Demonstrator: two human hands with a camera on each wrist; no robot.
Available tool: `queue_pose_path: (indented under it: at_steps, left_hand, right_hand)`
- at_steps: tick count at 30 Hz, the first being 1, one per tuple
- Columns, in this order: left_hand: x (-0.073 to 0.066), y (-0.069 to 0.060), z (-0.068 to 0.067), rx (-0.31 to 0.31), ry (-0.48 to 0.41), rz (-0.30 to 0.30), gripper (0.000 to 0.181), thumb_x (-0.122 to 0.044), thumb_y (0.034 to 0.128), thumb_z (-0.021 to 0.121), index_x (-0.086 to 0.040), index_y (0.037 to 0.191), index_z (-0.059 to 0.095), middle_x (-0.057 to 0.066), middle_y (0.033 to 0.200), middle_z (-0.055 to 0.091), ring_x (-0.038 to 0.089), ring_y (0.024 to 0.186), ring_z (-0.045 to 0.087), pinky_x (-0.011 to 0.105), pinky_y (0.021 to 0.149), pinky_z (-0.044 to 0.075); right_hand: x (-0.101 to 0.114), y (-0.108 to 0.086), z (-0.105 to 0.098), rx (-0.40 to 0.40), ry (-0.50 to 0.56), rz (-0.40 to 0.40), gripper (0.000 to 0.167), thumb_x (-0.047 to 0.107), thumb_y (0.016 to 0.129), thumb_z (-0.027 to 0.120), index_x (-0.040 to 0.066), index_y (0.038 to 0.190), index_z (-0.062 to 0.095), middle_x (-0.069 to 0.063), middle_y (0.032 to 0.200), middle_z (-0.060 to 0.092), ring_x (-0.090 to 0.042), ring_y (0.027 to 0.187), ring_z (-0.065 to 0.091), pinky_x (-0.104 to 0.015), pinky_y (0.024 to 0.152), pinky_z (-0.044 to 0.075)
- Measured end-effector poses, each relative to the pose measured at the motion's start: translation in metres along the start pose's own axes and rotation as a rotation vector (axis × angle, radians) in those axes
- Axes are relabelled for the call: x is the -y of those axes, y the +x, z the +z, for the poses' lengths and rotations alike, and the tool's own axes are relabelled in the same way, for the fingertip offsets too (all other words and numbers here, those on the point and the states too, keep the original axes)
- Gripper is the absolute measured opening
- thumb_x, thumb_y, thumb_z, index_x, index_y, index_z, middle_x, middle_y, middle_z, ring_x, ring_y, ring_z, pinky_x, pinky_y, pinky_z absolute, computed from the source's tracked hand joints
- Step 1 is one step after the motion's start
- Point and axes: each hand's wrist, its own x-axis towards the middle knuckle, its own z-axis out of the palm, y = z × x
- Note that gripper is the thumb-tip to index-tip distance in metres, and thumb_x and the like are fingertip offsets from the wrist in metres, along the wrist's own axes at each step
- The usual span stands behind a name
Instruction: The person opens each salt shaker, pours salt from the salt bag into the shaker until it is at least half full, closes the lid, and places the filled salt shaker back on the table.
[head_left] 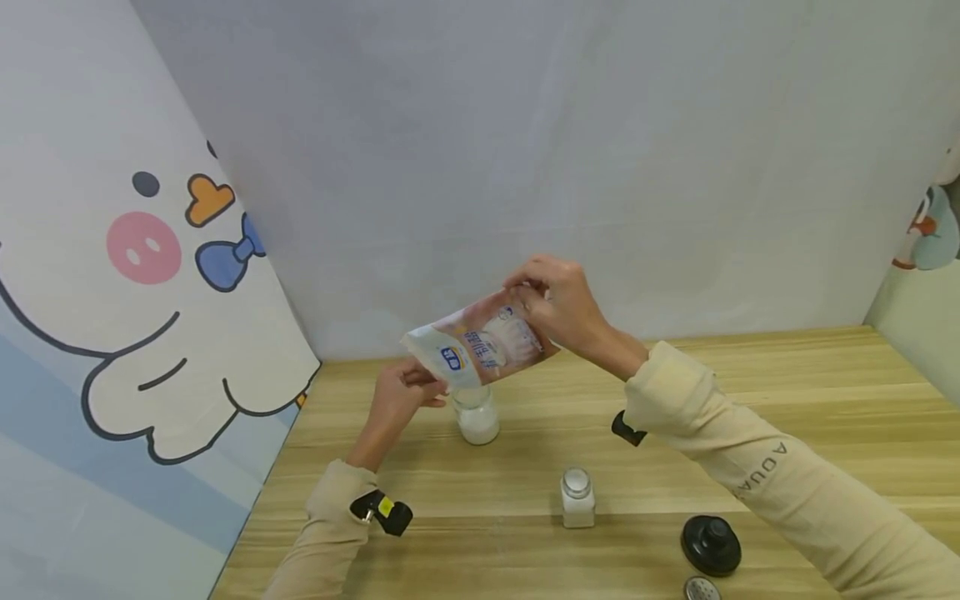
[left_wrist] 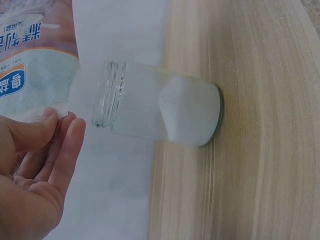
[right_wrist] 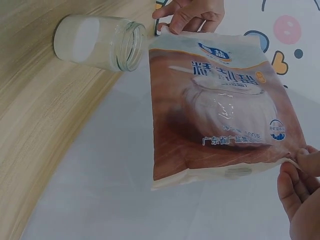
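Note:
A brown and white salt bag [head_left: 487,342] with Chinese print hangs tilted over a glass jar [head_left: 478,423]. My left hand [head_left: 397,398] pinches the bag's lower corner between thumb and fingers, close beside the jar's mouth. At the raised far end, my right hand [head_left: 558,304] pinches the bag's other edge. White grains [left_wrist: 187,110] lie heaped in the bottom of the upright jar, seen sideways in the left wrist view. Between the bag's corner and the jar's mouth is a pale blur; whether grains are falling cannot be made out.
A small glass shaker bottle [head_left: 577,504] with white contents stands nearer on the wooden table [head_left: 450,542]. To its right lie a black lid [head_left: 711,546] and a perforated metal cap [head_left: 702,589]. A grey-white backdrop [head_left: 600,150] rises behind the table, beside a cartoon-printed panel [head_left: 75,200].

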Motion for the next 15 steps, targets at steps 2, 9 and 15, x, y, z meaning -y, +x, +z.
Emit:
queue_pose_path:
  at_steps: [2, 9, 15]
  left_hand:
    - [-0.0009, -0.0003, -0.0001, -0.001, 0.001, -0.001, 0.022, 0.011, 0.0792, 0.066, 0.011, 0.101, 0.061, 0.023, 0.095, 0.067, 0.023, 0.074, 0.067, 0.035, 0.068, 0.060]
    - [-0.0028, -0.0010, -0.0008, 0.005, 0.004, -0.002, 0.023, 0.011, 0.0800, 0.066, 0.011, 0.102, 0.060, 0.023, 0.096, 0.067, 0.022, 0.075, 0.067, 0.034, 0.068, 0.060]
    - [-0.0040, -0.0020, -0.0020, 0.005, 0.010, -0.006, 0.023, 0.010, 0.0803, 0.066, 0.011, 0.103, 0.060, 0.023, 0.097, 0.067, 0.024, 0.077, 0.067, 0.034, 0.069, 0.060]
  right_hand:
    - [0.0005, 0.0005, 0.0002, -0.002, -0.001, -0.003, 0.014, -0.012, 0.083, 0.059, -0.004, 0.083, 0.070, -0.012, 0.079, 0.066, -0.017, 0.064, 0.058, -0.027, 0.055, 0.051]
    - [0.0011, 0.0015, 0.0008, -0.007, -0.001, -0.005, 0.013, -0.012, 0.082, 0.060, -0.003, 0.083, 0.070, -0.011, 0.079, 0.066, -0.016, 0.064, 0.058, -0.027, 0.055, 0.051]
    - [0.0008, 0.0025, 0.0023, -0.010, 0.004, -0.022, 0.013, -0.012, 0.082, 0.060, -0.003, 0.083, 0.070, -0.011, 0.078, 0.065, -0.016, 0.063, 0.057, -0.027, 0.054, 0.051]
